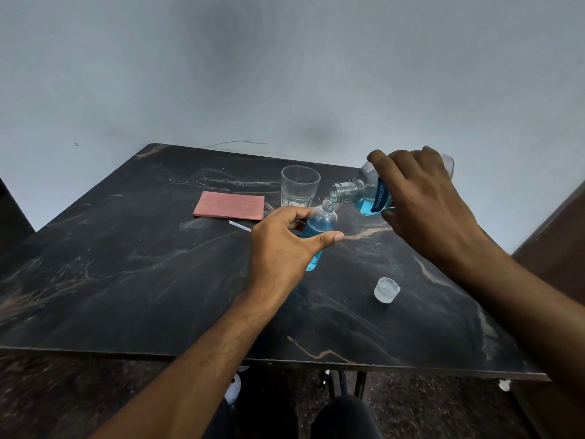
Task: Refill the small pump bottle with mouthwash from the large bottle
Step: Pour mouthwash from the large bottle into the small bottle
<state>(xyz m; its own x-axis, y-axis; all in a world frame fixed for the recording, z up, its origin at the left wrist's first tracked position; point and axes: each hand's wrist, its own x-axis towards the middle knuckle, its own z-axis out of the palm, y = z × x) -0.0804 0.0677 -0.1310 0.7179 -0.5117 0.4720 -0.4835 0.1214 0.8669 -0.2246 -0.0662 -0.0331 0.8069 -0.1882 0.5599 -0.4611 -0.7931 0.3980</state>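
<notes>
Pour in hand. Our right hand (pixel 421 198) is wrapped around the large bottle (pixel 370 193), tipped with its open mouth just above the small pump bottle (pixel 318 231) at mid-table. Our left hand (pixel 285 242) steadies that one loosely, thumb and fingers half spread; blue fills most of it. Cap (pixel 386 289) lies near right. Next, we judge: level the large bottle before overflow.

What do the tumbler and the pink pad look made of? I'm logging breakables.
Tumbler: clear glass by its look, thick-walled, faceted base; hard plastic is possible. Pink pad: matte, finely ribbed, likely sponge cloth or textile.
</notes>
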